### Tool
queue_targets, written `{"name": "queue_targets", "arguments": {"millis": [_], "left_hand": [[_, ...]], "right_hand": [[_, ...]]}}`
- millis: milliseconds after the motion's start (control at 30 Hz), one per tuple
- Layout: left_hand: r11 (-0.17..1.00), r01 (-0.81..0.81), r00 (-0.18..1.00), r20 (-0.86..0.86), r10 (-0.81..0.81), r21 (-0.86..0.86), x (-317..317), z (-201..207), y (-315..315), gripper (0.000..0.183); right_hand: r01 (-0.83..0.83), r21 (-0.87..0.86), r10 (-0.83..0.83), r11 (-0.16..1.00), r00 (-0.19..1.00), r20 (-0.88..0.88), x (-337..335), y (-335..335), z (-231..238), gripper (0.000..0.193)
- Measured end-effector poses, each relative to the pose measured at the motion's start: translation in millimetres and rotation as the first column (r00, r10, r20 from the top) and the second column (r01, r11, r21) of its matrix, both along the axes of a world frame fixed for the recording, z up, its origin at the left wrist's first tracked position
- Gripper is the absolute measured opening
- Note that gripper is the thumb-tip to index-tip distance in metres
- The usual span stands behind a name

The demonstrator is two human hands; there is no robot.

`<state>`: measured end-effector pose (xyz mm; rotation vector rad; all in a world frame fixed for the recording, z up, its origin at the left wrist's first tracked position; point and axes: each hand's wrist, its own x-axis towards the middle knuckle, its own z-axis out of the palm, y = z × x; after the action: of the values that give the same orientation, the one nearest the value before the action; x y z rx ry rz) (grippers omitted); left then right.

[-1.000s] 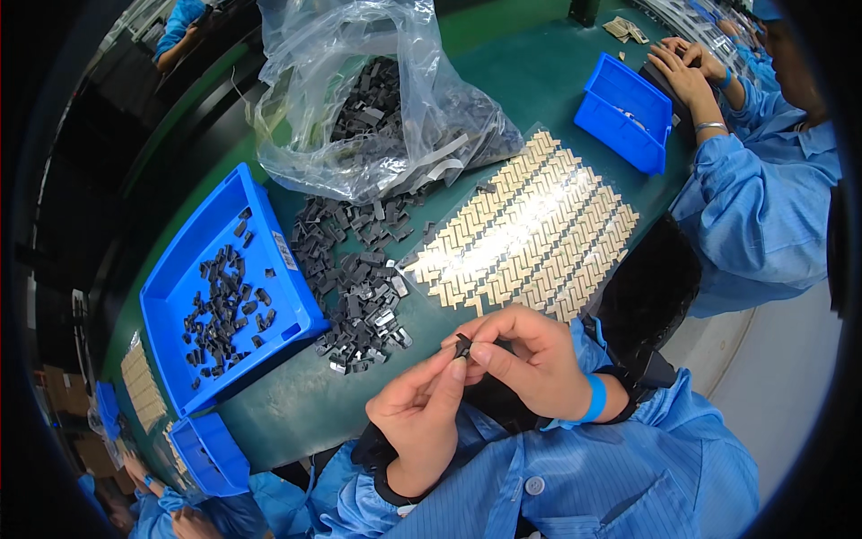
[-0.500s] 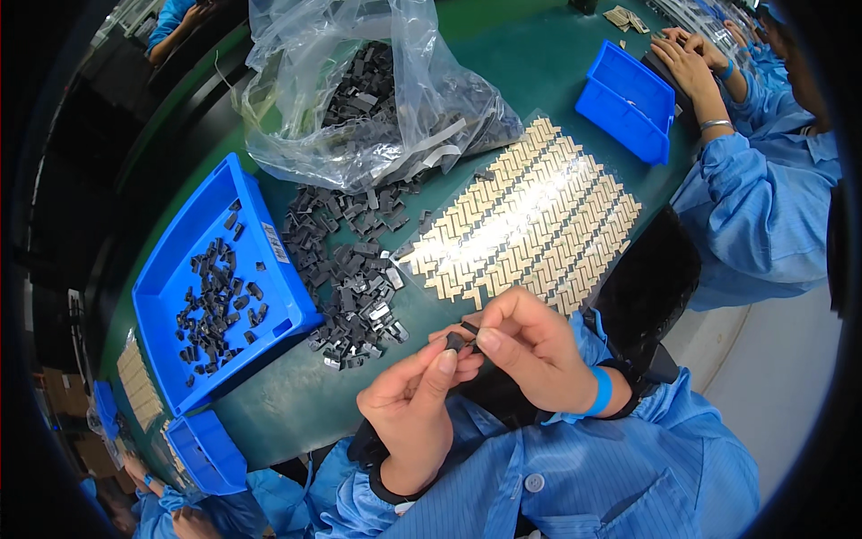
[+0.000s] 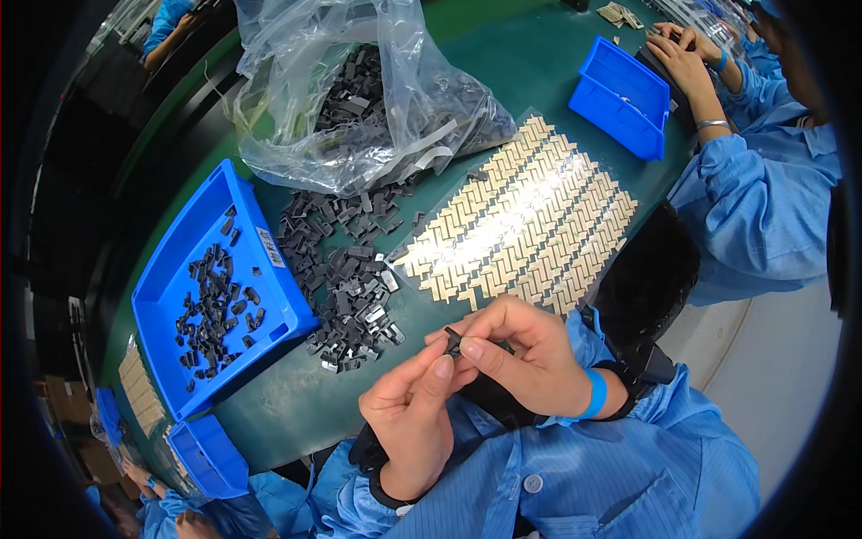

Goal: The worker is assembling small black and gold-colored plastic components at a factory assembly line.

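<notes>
Close together at the near edge of the table, both my hands are closed at the fingertips around a small black plastic part [image 3: 453, 341]. My left hand [image 3: 411, 413] pinches it from the left between thumb and index finger. From the right, my right hand [image 3: 525, 359] presses thumb and forefinger onto the same part; the fingers partly cover it. Just beyond lies a clear sheet [image 3: 521, 216] carrying rows of small beige pieces with dark gaps. Left of the sheet, loose black plastic parts [image 3: 350, 278] are heaped on the green table.
A clear plastic bag [image 3: 404, 108] of black parts stands at the back. A large blue tray [image 3: 162, 269] with black parts sits left, a smaller blue bin [image 3: 211, 454] below it. Another blue bin [image 3: 620, 99] is at far right, beside a co-worker's hands [image 3: 687, 63].
My right hand has moved slightly left, bringing its fingertips against those of my left hand. The black part is turned more upright between them. The view has shifted slightly.
</notes>
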<state>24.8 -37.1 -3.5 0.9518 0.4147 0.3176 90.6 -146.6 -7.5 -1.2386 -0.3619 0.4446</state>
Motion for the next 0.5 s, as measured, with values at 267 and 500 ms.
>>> {"name": "queue_targets", "arguments": {"millis": [267,500], "left_hand": [[0.999,0.002,1.0,0.03,-0.001,-0.035,0.1,1.9,-1.2,0.018],[0.998,-0.004,1.0,0.025,0.005,-0.06,-0.6,-0.3,-1.0,0.017]], "right_hand": [[0.053,-0.022,-0.051,0.998,0.997,0.055,-1.8,0.9,-4.1,0.011],[0.059,-0.039,-0.054,0.997,0.99,0.132,-2.3,0.2,-7.6,0.012]]}}
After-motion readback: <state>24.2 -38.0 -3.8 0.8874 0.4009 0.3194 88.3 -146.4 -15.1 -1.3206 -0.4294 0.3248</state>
